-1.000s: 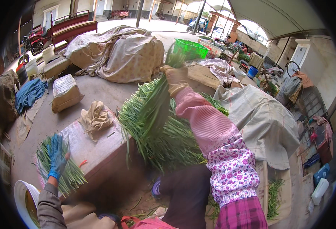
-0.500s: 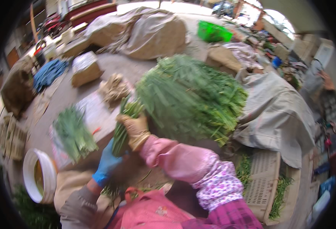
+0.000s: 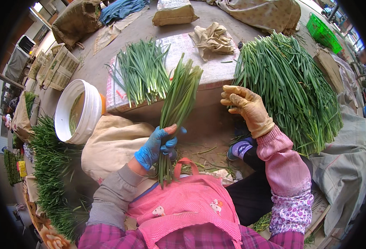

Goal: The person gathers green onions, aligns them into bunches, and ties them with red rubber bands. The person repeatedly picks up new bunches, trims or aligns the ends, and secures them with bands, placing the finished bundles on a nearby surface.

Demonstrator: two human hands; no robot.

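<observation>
A bunch of garlic chives (image 3: 178, 93) stands nearly upright in my left hand (image 3: 160, 143), which wears a torn blue glove and is closed around the lower stalks. My right hand (image 3: 249, 110), in a stained tan glove, hovers apart from the bunch with fingers loosely bent and nothing visible in them. It is nearest to a large heap of garlic chives (image 3: 289, 91) on the right. Ahead of me, a smaller pile of chives (image 3: 143, 70) lies on a low board (image 3: 176, 43) covered with printed sheeting. A crumpled tan cloth (image 3: 214, 39) rests on the board too.
On the left stand a white bucket (image 3: 89, 112) and more upright greens (image 3: 52, 166). Plastic crates (image 3: 60, 68) sit behind them. Grey sheeting (image 3: 345, 153) lies at the right; a green basket (image 3: 324, 33) is farther back. Loose stalks litter the ground by my shoe (image 3: 239, 147).
My right hand has let go of the chive bunch and moved off to the right. My left hand now holds the bunch alone. The whole view has swung left and downward.
</observation>
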